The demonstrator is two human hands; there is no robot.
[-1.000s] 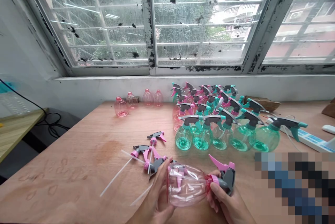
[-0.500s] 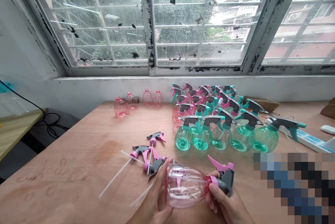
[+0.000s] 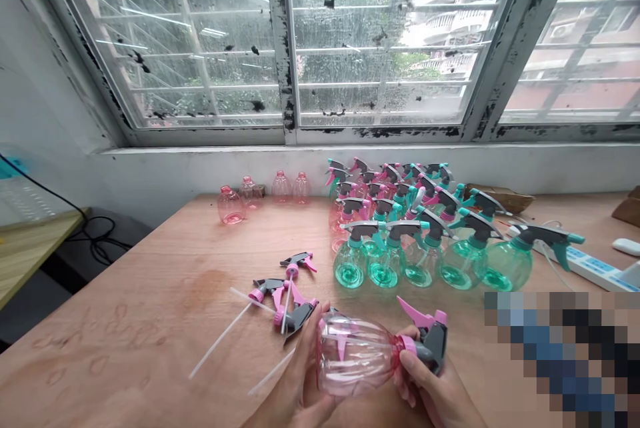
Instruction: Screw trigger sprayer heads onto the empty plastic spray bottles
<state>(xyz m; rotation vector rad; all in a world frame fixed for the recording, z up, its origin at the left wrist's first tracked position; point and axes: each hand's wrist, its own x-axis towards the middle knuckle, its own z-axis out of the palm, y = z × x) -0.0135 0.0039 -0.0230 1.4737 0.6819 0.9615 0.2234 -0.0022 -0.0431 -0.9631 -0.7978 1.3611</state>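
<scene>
Between both hands point(image 3: 307, 381) point(image 3: 425, 375) lies a ribbed, clear pink plastic bottle point(image 3: 356, 355).

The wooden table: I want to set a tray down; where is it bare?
Bare: the table from its left edge to the loose spray heads and tubes; also between those heads and the open pink bottles. Crowded: where sprayers stand packed, and around the left hand and right hand.

Count, relative to the held pink spray bottle point(image 3: 355, 356) (n = 1): bare pink bottles point(image 3: 231, 207), 4, beyond it to the left. Loose spray heads point(image 3: 300, 316), 3 plainly visible, left of it; pale dip tubes point(image 3: 221, 340), 4 there. Front-row green bottles point(image 3: 349, 268), 5, beyond it. Rows behind overlap; their total is unclear.
</scene>
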